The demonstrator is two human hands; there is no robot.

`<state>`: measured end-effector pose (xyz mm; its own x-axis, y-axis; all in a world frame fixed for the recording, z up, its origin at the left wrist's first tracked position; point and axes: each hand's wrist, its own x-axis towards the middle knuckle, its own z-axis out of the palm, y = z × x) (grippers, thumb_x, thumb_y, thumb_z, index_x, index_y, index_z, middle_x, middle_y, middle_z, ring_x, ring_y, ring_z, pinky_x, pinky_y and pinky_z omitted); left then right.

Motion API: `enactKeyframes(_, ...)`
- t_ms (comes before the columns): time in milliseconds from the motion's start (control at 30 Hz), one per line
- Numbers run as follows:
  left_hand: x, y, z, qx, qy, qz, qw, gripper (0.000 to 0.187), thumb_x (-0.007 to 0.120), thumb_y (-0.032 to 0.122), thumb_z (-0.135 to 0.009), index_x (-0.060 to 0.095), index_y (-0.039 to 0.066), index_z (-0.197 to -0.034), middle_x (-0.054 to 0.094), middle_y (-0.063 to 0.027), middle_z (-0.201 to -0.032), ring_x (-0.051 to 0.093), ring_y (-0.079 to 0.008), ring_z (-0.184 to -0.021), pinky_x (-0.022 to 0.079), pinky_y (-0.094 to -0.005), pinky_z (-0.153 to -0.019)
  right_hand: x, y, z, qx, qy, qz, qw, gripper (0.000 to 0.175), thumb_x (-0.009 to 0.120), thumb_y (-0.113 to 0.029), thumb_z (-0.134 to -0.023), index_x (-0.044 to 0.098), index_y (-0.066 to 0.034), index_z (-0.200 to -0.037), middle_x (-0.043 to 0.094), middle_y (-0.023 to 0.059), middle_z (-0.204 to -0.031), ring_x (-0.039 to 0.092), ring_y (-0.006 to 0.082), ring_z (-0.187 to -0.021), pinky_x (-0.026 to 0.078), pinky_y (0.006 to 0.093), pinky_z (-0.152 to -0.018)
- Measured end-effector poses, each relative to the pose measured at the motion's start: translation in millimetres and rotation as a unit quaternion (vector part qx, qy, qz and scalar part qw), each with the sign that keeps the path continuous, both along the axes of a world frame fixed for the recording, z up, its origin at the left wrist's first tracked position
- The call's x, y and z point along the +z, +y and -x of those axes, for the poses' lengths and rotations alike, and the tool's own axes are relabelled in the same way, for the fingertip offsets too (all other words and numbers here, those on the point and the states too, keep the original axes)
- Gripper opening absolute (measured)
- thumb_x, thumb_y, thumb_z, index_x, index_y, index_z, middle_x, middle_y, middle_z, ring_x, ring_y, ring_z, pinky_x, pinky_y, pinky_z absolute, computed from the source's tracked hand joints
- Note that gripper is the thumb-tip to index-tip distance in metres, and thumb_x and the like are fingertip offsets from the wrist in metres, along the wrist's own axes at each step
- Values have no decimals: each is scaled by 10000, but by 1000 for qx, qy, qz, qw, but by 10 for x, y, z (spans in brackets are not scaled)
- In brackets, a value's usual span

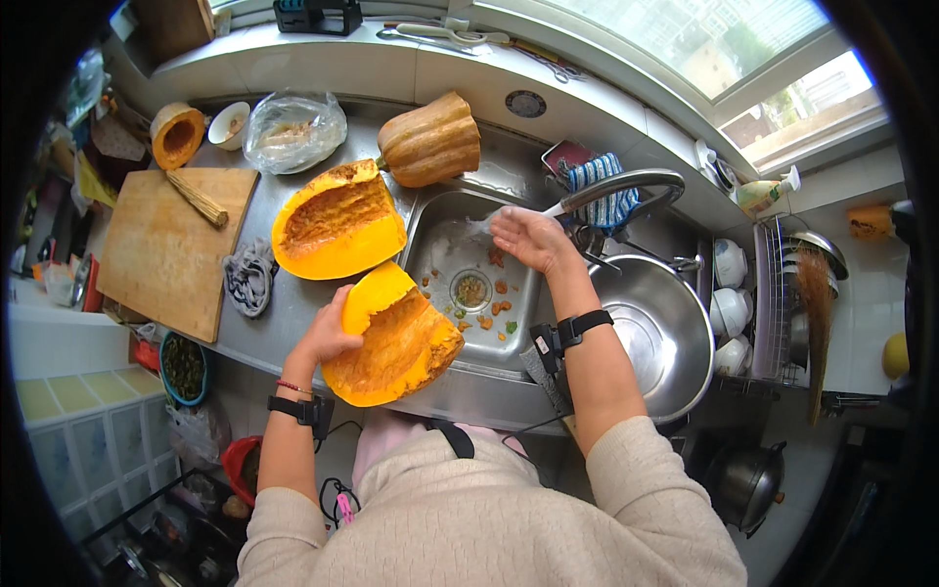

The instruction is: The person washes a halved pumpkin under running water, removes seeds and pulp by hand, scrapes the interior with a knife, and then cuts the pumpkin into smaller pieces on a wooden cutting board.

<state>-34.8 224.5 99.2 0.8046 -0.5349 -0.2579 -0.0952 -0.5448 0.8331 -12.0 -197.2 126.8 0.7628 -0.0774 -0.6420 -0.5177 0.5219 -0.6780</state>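
My left hand grips a hollowed piece of yellow-orange pumpkin at the near left corner of the sink. My right hand holds nothing; its fingers are extended under the outlet of a metal faucet, where water runs. Orange scraps and a few green bits lie round the drain in the steel sink. Another scooped pumpkin piece rests on the counter left of the sink, cut side up. Behind it lies a ribbed tan pumpkin piece.
At left are a wooden cutting board with a bundle of stalks, a grey cloth, a plastic-wrapped dish and a small pumpkin piece. A large steel basin and stacked bowls stand right of the sink.
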Motion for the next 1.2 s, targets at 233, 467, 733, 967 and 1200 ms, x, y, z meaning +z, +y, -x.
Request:
enactKeyframes(233,48,-24,6,3,4,-3,1000,891,746,194,-638,373,84,-1439,633,-240,-1183,603,-434,-1137,493,-426,-967,40,-32,266,333,81,214,915,475,595,-337,-987,562,-83,-1387,640,139,-1308,630,281,-1182,516,491,-982)
enactKeyframes(467,95,-50,18,11,27,-16,999,873,738,172,-645,378,71,-1434,629,-207,-1198,610,-371,-1138,482,-389,-981,-109,-811,483,421,150,480,755,345,602,-300,-915,713,-20,-747,630,57,-655,626,235,-634,549,410,-621)
enactKeyframes(733,23,-49,12,22,20,-7,1000,882,745,181,-637,383,76,-1435,639,-252,-1178,609,-441,-1138,495,-420,-971,220,-961,502,327,41,411,850,324,693,-168,-904,664,-20,-1191,707,139,-1047,674,219,-879,542,353,-752)
enactKeyframes(967,22,-65,16,18,1,-22,1000,884,742,176,-644,378,78,-1443,636,-251,-1193,615,-435,-1135,494,-410,-972,901,-518,380,-28,-380,74,922,653,664,-111,-959,347,-112,-1531,463,174,-1501,430,287,-1411,441,428,-1088)
enactKeyframes(1200,42,-87,19,19,15,-30,999,887,732,166,-648,374,66,-1453,635,-246,-1201,619,-419,-1136,492,-400,-976,977,-496,573,-51,-384,34,921,63,602,-120,-1003,607,-60,-985,579,43,-843,613,188,-901,495,424,-1018)
